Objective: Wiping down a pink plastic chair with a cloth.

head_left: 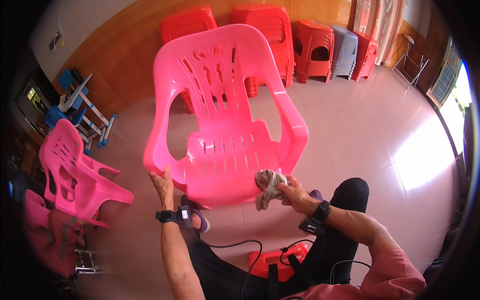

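Observation:
In front of me a pink plastic armchair (225, 135) faces me, with a slotted back and a slotted seat. My left hand (163, 185) grips the chair below the front of its left armrest, with part of the fingers behind the plastic. Bunched in my right hand (296, 194) is a crumpled grey-beige cloth (270, 186). That cloth touches the front right part of the seat, and some of it hangs past the edge.
A second pink chair (67, 165) stands at the left, near a blue-and-white desk (82, 102). Stacked red stools (314, 50) and grey-blue stools (344, 50) line the back wall. A folding metal stand (411, 65) is far right. Beneath me is a red stool (270, 262); cables trail over my legs.

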Motion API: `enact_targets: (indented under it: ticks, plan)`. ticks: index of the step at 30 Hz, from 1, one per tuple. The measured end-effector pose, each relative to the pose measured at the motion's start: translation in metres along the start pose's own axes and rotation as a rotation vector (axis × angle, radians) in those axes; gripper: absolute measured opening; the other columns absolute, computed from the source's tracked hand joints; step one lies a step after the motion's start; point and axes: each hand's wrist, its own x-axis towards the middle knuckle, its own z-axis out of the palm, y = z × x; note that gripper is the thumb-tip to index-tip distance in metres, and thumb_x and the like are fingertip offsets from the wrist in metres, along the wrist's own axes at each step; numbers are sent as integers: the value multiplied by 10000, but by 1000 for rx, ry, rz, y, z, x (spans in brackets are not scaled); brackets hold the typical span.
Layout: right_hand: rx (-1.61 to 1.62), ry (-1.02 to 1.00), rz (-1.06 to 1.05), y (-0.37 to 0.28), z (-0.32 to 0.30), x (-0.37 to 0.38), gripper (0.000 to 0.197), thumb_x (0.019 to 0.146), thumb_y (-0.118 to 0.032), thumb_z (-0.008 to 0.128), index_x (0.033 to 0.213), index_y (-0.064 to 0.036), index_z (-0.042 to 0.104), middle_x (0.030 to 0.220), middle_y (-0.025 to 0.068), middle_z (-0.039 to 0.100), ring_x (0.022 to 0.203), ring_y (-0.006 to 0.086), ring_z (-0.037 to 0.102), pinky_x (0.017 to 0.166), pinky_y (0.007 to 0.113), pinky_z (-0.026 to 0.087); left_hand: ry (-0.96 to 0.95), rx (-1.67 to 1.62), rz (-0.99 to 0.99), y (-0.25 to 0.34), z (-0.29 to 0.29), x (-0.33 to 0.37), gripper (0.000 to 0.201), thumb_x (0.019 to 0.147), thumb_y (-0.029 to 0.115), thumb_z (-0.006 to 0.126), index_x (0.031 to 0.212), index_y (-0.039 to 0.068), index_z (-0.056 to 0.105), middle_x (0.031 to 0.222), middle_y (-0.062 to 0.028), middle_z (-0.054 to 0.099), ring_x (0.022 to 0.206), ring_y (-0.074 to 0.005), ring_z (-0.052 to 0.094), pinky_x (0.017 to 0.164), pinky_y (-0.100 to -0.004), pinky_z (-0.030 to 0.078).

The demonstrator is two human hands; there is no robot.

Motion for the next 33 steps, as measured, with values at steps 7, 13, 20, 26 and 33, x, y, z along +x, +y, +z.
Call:
enact_targets:
  ticks: [7,13,20,26,33]
  plan:
    - [146,243,-124,-9,-24,12,601,854,-227,638,1382,-122,370,932,57,599,701,127,563,501,250,420,-192,115,-131,-1,-17,7,877,835,580,630,1303,-112,361,1250,-330,519,1167,-409,536,1013,-434,402]
    - [-44,457,-369,-29,-49,9,672,834,-247,633,1433,-151,345,972,99,588,667,141,533,481,273,435,-303,45,-362,27,-25,3,912,795,539,702,1380,-65,348,1304,-243,527,1116,-341,583,722,-433,581]
    - [-259,277,-443,-33,-37,32,538,843,-160,594,1361,-134,453,857,44,593,671,127,538,520,289,463,-224,-49,-170,-7,-21,8,790,822,462,713,1239,-123,385,1115,-247,608,1013,-297,607,899,-363,485]
    - [-426,317,-549,-9,-50,71,374,879,-159,563,1243,-84,521,918,36,589,758,96,544,574,261,462,-293,6,140,9,-23,8,678,865,414,673,1204,-123,435,1052,-251,647,970,-314,654,872,-381,513]
    - [-307,224,-645,-26,-36,78,421,864,-118,576,1259,-54,446,973,68,583,776,156,587,686,309,523,-249,40,3,5,-19,12,665,832,430,703,1173,-101,495,1079,-273,645,992,-355,655,854,-406,524]
